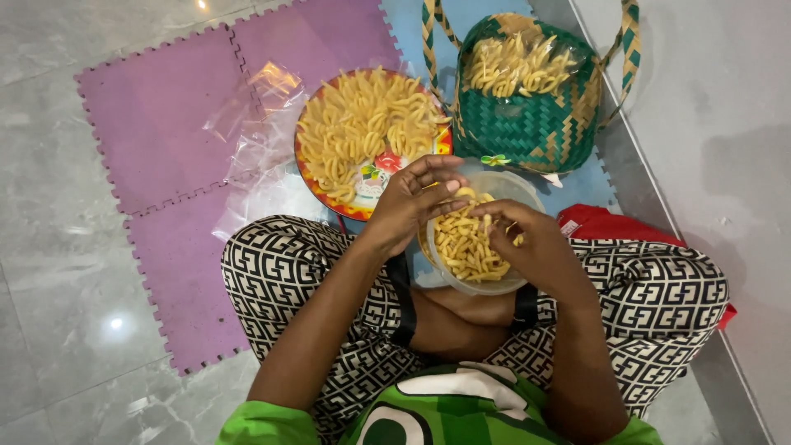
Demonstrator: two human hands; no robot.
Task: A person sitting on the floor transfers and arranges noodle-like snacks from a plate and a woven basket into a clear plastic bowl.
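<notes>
A clear round plastic container rests between my crossed legs, partly filled with short yellow fried snack sticks. My left hand curls over the container's left rim, fingers bent and touching the snacks. Over the right side of the container, my right hand pinches a few snack sticks between its fingertips. Just beyond, a round red-rimmed plate piled with the same snacks lies on the mat.
A green and tan woven basket with handles holds a clear bag of snacks at the back right. Crumpled clear plastic lies left of the plate on purple foam mats. A red cloth sits by my right knee. A wall runs along the right.
</notes>
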